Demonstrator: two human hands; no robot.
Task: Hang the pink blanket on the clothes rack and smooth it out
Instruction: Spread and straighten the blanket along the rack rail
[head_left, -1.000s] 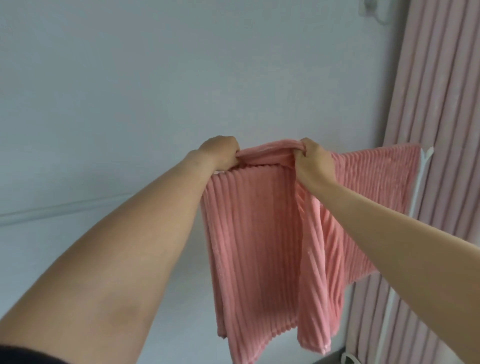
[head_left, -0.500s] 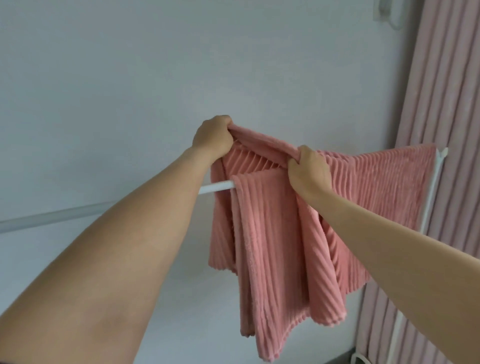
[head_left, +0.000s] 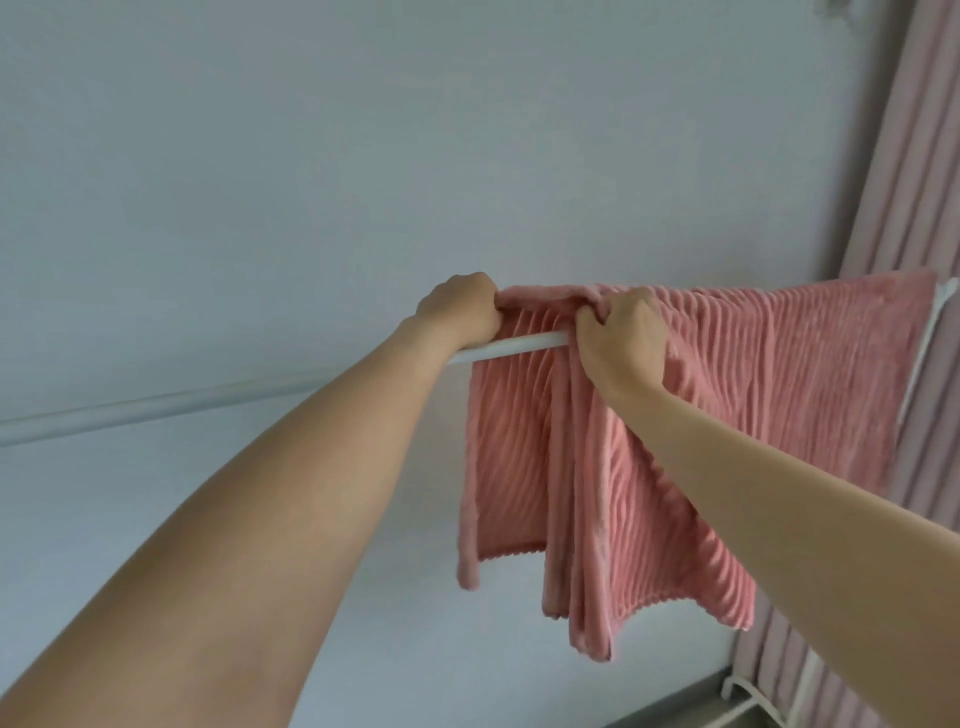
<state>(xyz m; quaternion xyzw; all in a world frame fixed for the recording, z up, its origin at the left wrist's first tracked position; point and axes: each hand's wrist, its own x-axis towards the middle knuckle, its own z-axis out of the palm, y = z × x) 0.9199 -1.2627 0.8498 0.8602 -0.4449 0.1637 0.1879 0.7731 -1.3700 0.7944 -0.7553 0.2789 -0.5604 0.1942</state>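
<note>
Pink blanket (head_left: 727, 415): draped over the clothes rack rail (head_left: 514, 347), bunched toward its left end.
Left hand (head_left: 460, 312): grips the blanket's top fold.
Right hand (head_left: 621, 343): pinches bunched fabric just beside.

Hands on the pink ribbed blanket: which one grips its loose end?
The left hand. It holds the pink ribbed blanket at its end corner, above the bare white rack bar. The right hand grips bunched fabric further along.
</note>
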